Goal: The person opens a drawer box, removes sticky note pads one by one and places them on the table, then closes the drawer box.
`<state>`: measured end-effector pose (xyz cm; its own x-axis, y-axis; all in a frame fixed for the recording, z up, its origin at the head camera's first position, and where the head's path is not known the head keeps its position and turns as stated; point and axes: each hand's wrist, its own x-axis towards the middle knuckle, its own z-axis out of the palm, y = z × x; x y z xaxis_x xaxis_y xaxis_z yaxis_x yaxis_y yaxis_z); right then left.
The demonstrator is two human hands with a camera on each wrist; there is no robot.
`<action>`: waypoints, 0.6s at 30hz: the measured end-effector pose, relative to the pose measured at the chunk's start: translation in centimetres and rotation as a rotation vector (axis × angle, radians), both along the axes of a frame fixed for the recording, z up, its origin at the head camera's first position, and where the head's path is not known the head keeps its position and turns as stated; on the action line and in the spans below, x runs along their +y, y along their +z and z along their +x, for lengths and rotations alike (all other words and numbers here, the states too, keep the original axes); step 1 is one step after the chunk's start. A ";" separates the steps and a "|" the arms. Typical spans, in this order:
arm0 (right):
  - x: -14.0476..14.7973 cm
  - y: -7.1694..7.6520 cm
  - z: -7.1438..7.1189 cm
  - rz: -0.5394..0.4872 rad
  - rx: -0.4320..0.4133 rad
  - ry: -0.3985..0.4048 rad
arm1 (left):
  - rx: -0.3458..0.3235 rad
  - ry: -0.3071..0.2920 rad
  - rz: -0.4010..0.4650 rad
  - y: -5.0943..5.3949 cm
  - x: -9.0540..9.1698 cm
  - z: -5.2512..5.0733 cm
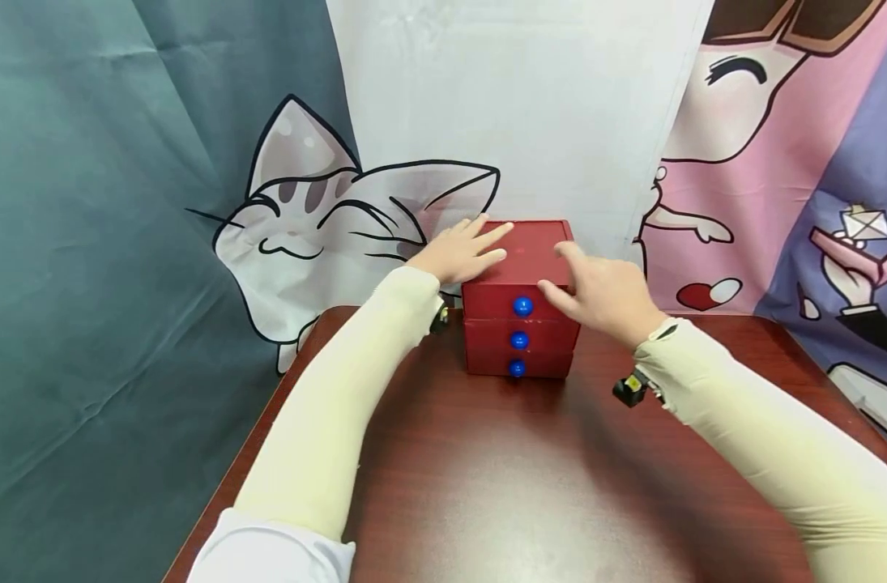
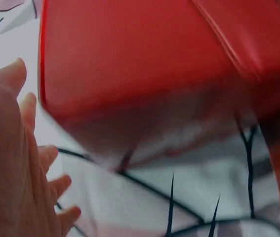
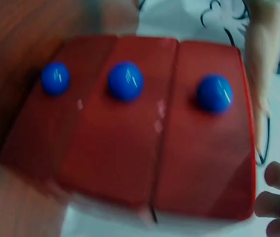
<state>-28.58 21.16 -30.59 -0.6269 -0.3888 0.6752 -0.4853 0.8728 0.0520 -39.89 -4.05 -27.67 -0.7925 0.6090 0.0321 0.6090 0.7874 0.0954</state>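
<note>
So my left hand (image 1: 461,253) and right hand (image 1: 609,293) are both loose and empty either side of the red drawer box (image 1: 526,257) far back on the table (image 1: 443,470), probably just lining up, so next needs a proper grip.

table (image 1: 443,486): reddish-brown, glossy with pale glare
red drawer box (image 1: 496,304): upright on it, near the far edge

Red three-drawer box (image 1: 526,253) stood near the rear edge of the brown table (image 1: 472,470), one blue knob (image 1: 519,340) per drawer. Left hand (image 1: 459,251), fingers extended, overlapped the box's upper left edge; right hand (image 1: 609,295), its right front corner. Contact unclear for both. Printed cloth (image 1: 523,97) hung behind.
</note>
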 end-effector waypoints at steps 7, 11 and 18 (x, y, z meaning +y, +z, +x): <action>-3.2 -2.7 -0.4 0.065 -0.016 0.063 | -0.110 -0.090 0.041 -0.9 2.6 -1.2; -4.0 -4.2 -0.8 0.048 0.045 0.086 | -0.067 -0.135 -0.032 -1.5 3.0 -1.7; -4.8 -6.6 -1.1 0.038 0.106 0.072 | -0.063 -0.154 -0.030 -2.4 2.8 -1.4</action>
<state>-29.70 16.37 -37.18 -0.5225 -0.4571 0.7198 -0.5371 0.8321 0.1385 -41.34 -1.24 -30.04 -0.6899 0.7231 -0.0345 0.7159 0.6886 0.1154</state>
